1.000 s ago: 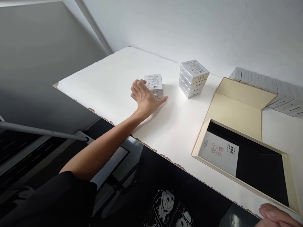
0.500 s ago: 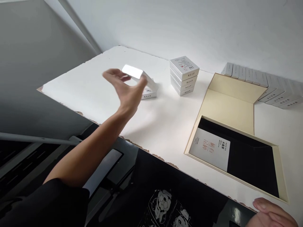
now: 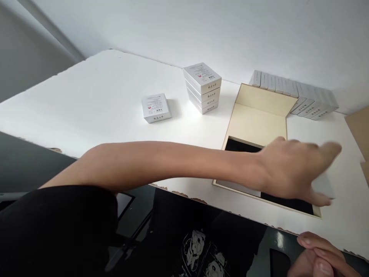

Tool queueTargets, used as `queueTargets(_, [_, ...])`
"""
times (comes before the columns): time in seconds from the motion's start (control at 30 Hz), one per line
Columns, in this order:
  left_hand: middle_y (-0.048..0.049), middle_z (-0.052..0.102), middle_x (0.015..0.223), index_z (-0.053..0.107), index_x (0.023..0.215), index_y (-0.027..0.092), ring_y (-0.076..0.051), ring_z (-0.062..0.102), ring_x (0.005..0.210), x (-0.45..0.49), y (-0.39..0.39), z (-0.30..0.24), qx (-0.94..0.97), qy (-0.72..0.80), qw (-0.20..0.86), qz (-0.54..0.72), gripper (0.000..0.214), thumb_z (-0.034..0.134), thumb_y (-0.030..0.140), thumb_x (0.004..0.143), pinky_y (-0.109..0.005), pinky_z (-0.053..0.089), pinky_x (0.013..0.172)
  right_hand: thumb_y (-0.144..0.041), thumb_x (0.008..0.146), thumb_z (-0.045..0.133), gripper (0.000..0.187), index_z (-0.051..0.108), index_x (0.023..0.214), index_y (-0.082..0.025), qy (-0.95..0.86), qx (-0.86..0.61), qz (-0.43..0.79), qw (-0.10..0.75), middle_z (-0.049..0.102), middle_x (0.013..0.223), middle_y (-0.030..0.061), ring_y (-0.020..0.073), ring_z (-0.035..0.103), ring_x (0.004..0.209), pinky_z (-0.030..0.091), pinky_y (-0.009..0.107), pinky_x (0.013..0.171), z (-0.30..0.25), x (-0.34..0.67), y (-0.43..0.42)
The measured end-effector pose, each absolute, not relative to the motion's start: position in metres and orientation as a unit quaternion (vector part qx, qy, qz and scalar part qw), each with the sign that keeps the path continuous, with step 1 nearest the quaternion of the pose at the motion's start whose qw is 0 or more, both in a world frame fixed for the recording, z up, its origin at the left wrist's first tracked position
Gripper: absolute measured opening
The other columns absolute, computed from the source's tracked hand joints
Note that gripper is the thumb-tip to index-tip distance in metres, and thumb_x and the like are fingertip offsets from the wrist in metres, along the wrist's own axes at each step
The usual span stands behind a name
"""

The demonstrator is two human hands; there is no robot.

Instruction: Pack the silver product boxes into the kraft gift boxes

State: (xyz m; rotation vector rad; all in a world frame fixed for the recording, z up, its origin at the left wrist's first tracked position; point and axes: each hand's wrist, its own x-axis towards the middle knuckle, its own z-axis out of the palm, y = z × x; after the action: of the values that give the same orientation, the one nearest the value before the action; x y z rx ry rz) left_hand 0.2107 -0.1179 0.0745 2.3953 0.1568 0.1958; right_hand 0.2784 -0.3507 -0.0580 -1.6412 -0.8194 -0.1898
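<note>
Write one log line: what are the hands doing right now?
left hand: holds blurred small white box over open gift box | right hand: empty, near table edge | also: loose box, stack

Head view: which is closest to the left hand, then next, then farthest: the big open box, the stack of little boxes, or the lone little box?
1. Big open box, directly under the left hand.
2. Stack of little boxes, back middle.
3. Lone little box, farthest left.
</note>
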Motion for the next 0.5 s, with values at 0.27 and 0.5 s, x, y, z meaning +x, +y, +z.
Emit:
queueTargets(0.27, [-0.0206,0.064,0.142,0.066,0.125,0.009,-0.036,0.062,0.128,0.206,-0.138,0.057,0.975,0.028,0.212,0.063,0.051,0.065,0.054,0.101,-0.052,0.05,0.105,-0.026,0.096,0.071,0.009,0.066,0.09,-0.021,-0.368,-0.672,-0.1,0.635,0.068,0.084,0.0056,0.0262,0.065,0.073,0.049,0.047,0.068,-0.064,0.279,-0.354])
queueTargets(0.5, [-0.0123,0.058,0.142,0.053,0.121,0.025,-0.031,0.056,0.136,0.055,-0.032,0.026,0.805,0.495,0.109,0.307,0.041,0.075,0.036,0.089,-0.05,0.052,0.11,-0.022,0.101,0.055,0.011,0.06,0.092,-0.023,-0.46,-0.633,-0.08,0.617,0.064,0.083,0.0021,0.0223,0.06,0.067,0.056,0.048,0.066,-0.072,0.274,-0.346])
